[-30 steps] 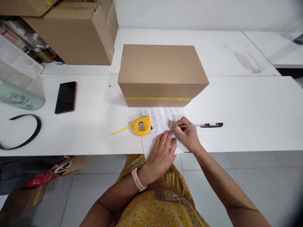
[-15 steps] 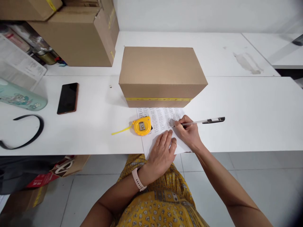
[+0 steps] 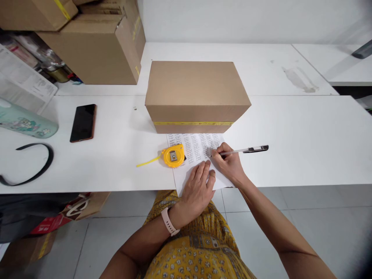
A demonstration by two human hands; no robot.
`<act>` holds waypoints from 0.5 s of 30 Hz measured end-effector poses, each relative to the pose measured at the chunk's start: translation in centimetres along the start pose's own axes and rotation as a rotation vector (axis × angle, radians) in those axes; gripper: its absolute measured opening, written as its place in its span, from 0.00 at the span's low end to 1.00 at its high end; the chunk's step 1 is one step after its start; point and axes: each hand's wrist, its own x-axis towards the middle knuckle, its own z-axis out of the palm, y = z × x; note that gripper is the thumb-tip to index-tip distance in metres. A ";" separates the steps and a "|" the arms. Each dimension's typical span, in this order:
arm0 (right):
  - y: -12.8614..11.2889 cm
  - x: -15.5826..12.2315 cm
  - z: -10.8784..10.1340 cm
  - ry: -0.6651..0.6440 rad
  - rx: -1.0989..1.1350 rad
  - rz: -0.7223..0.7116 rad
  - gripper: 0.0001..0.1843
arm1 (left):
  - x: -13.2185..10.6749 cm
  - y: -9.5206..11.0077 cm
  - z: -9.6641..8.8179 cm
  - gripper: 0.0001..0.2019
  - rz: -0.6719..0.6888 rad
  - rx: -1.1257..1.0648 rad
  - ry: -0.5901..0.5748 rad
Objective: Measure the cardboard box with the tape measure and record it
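Note:
My right hand (image 3: 231, 164) is closed around a pen (image 3: 247, 150) with a clear barrel and black ends. Its tip is at a sheet of paper (image 3: 183, 180) covered in columns of small handwriting. Flat on the lower part of that sheet rests my left hand (image 3: 199, 188), fingers stretched out, a pale watch at the wrist. A yellow tape measure (image 3: 173, 156) lies over the sheet's left edge, with a short length of its blade out to the left. Behind the paper stands a closed cardboard box (image 3: 197, 87), hiding the sheet's top edge.
On the left of the white table (image 3: 293, 155) lie a phone (image 3: 83, 123), a black band (image 3: 48, 162) and a mint-green bottle (image 3: 27, 120). Larger cardboard boxes (image 3: 95, 54) are stacked at the back left. Bags (image 3: 84, 205) sit below the table's front edge.
The pen's outer end has shifted slightly left and my right hand has moved a little left along the writing. The whole view has tilted slightly. My left hand stays flat on the sheet.

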 end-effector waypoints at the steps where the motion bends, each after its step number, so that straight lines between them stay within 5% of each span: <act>1: 0.0 0.0 0.0 -0.001 0.002 0.002 0.16 | 0.0 0.0 0.0 0.27 0.002 0.002 0.001; 15: -0.4 -0.1 0.1 -0.003 0.008 0.021 0.16 | -0.1 0.0 0.0 0.27 -0.001 0.009 -0.003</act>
